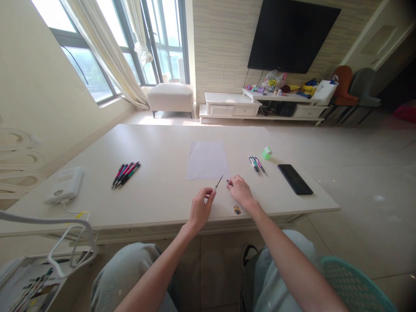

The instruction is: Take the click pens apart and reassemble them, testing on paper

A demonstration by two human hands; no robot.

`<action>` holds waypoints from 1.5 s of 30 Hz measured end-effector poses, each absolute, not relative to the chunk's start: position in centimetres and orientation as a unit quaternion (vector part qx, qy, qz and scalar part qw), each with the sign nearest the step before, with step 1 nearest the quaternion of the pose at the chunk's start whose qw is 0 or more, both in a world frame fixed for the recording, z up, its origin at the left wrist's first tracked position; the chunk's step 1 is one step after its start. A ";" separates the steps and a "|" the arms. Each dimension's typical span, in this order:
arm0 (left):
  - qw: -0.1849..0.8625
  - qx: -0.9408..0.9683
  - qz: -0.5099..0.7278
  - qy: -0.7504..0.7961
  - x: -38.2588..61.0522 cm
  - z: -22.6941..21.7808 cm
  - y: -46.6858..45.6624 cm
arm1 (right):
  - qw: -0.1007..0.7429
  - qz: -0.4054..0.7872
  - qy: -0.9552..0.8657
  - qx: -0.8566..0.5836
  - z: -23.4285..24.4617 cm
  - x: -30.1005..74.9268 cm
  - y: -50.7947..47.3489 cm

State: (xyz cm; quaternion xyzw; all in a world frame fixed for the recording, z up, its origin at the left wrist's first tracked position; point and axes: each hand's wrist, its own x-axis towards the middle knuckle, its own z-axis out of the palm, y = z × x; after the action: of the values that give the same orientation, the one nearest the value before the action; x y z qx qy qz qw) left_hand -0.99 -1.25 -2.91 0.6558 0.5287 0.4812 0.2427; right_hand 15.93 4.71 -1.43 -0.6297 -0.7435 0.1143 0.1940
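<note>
My left hand [202, 206] is closed in a pinch on a thin pen refill [217, 184], its dark tip slanting up toward the white sheet of paper [207, 159]. My right hand [239, 190] hovers just right of it, fingers curled on a small dark piece I cannot make out. A bunch of several pink, black and green pens [126, 173] lies at the left of the table [156, 147]. Three more pens [257, 164] lie at the right, beside a green tape roll [267, 152].
A black phone [294, 178] lies near the table's right edge. A white device [65, 185] with a cable sits at the left edge. A small yellow sticker [237, 209] is on the front edge. A teal basket [351, 284] stands by my right leg.
</note>
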 end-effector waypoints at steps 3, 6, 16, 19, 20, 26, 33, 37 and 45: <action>0.244 0.655 0.485 0.526 -1.0 -2.9 -1.3 | 0.275 0.142 -0.737 -0.600 -1.3 15.6 4.8; 0.244 0.654 0.486 0.526 -1.1 -2.9 -1.2 | 0.400 0.246 -0.687 -0.554 -0.2 15.9 4.7; 0.236 0.672 0.465 0.526 -0.8 -3.2 -1.2 | 0.545 0.266 -0.656 -0.449 3.3 16.8 2.5; 0.234 0.680 0.455 0.526 -0.8 -3.1 -1.3 | 0.558 0.237 -0.660 -0.444 3.4 16.9 2.4; 0.233 0.681 0.452 0.527 -0.8 -3.1 -1.3 | 0.558 0.231 -0.664 -0.442 3.4 16.9 2.4; 0.233 0.682 0.452 0.526 -0.7 -3.0 -1.4 | 0.534 0.203 -0.700 -0.429 3.3 17.1 2.4; 0.239 0.689 0.441 0.523 -0.7 -3.1 -1.4 | 0.501 0.194 -0.734 -0.416 3.4 17.4 2.4; 0.241 0.688 0.438 0.527 -0.8 -3.2 -1.4 | 0.498 0.188 -0.738 -0.415 3.4 17.7 2.4; 0.236 0.689 0.433 0.531 -0.8 -3.2 -1.4 | 0.506 0.186 -0.734 -0.413 3.6 17.8 2.2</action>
State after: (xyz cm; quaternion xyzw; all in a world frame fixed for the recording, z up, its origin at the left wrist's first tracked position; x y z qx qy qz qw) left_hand -0.78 -1.35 -3.20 0.6894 0.5308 0.4326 0.2364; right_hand 17.83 2.24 3.56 -0.4129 -0.7343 0.1859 0.5056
